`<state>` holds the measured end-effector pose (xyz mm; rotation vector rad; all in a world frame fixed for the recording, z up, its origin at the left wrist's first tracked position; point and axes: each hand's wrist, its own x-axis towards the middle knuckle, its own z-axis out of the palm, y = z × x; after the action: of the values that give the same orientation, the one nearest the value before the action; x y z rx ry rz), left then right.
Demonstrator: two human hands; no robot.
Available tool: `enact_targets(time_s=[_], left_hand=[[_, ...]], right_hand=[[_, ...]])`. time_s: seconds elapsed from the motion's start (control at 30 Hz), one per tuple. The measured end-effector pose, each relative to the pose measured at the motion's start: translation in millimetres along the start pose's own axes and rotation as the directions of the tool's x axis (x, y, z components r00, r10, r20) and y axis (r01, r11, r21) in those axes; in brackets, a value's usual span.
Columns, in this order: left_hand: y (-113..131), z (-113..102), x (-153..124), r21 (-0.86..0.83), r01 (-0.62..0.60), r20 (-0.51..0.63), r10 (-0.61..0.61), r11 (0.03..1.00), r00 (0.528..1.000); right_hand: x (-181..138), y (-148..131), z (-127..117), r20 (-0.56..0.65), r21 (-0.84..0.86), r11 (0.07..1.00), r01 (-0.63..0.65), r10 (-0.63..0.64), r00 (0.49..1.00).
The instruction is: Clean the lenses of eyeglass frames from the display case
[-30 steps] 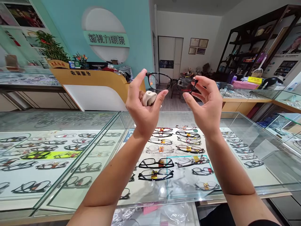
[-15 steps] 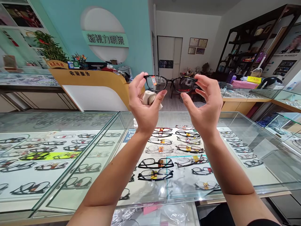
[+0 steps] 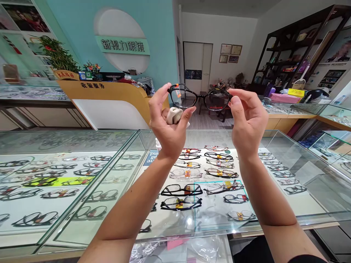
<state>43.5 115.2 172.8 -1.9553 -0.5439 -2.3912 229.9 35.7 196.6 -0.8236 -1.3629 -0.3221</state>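
Observation:
Black-framed eyeglasses (image 3: 200, 96) are held up in front of me above the glass counter, with an orange-and-white sticker on one lens and red lettering on the other. My left hand (image 3: 169, 118) grips their left end between fingers and thumb. A crumpled pale cloth (image 3: 174, 115) is tucked in the same palm. My right hand (image 3: 249, 118) pinches the right end of the frame between thumb and forefinger, its other fingers curled. Beneath my arms, several pairs of glasses (image 3: 181, 203) lie in rows inside the display case (image 3: 214, 228).
Another glass case (image 3: 63, 146) with several frames adjoins on the left. Beyond stands a yellow-and-white cashier desk (image 3: 109, 100) with a potted plant (image 3: 56, 53). Further counters (image 3: 334, 117) and a dark shelf (image 3: 290, 49) are on the right. Plastic bags (image 3: 203, 248) lie below the near edge.
My right hand has shifted right, and its thumb has moved from below the lens to the frame's right end. The eyeglasses have tilted, so the temples show above the lenses.

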Motion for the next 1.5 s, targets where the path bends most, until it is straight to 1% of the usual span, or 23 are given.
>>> enact_targets(time_s=[0.13,0.3,0.4,0.57,0.63,0.77,0.83,0.93,1.03,1.1,1.2,1.27,1.33,1.4,1.5], left_hand=[[-3,1,2,-0.040,0.011,0.028,-0.010,0.999,1.000],[-5,1,3,-0.036,-0.020,0.014,0.021,0.999,1.000],[-7,1,2,-0.025,0.003,0.039,-0.002,1.000,0.999],[-8,1,2,-0.070,0.018,0.058,-0.014,0.997,0.998],[-8,1,1,-0.082,0.005,0.057,0.000,0.997,0.998],[-9,1,-1,-0.079,0.010,0.078,-0.004,0.997,0.997],[-9,2,-2,-0.076,0.010,0.071,-0.005,0.997,0.997],[-8,4,-3,-0.061,0.007,0.041,-0.004,0.998,0.999],[-5,4,-2,-0.021,0.003,0.024,-0.003,1.000,1.000],[-1,2,-1,0.020,-0.015,0.033,0.014,1.000,0.999],[5,-3,1,0.108,-0.025,0.091,0.015,0.994,0.996],[9,-6,2,0.141,-0.023,0.136,0.004,0.990,0.991],[14,-8,3,0.142,-0.031,0.171,0.006,0.989,0.985],[18,-9,3,0.142,-0.044,0.201,0.015,0.989,0.979],[24,-11,6,0.151,-0.049,0.238,0.012,0.987,0.971]], right_hand=[[1,3,-2,0.011,0.049,0.999,-0.015,0.015,1.000],[3,8,-4,0.056,0.114,0.992,-0.059,0.053,0.997],[6,12,-5,0.089,0.175,0.981,-0.079,0.064,0.994],[9,15,-8,0.145,0.234,0.966,-0.106,0.073,0.987],[9,13,-9,0.162,0.301,0.943,-0.144,0.098,0.982],[9,11,-9,0.192,0.500,0.830,-0.247,0.171,0.966],[9,13,-9,0.203,0.533,0.802,-0.271,0.189,0.961],[9,20,-8,0.216,0.513,0.815,-0.268,0.179,0.960],[10,23,-11,0.217,0.452,0.859,-0.239,0.154,0.964],[12,20,-15,0.198,0.391,0.898,-0.202,0.132,0.971],[16,9,-22,0.193,0.270,0.959,-0.088,0.036,0.981],[17,3,-25,0.240,0.173,0.985,-0.004,-0.038,0.970],[17,0,-26,0.295,0.081,0.995,0.052,-0.074,0.953],[17,1,-25,0.327,0.018,0.997,0.074,-0.076,0.942],[17,3,-25,0.363,0.001,0.998,0.063,-0.059,0.930]])
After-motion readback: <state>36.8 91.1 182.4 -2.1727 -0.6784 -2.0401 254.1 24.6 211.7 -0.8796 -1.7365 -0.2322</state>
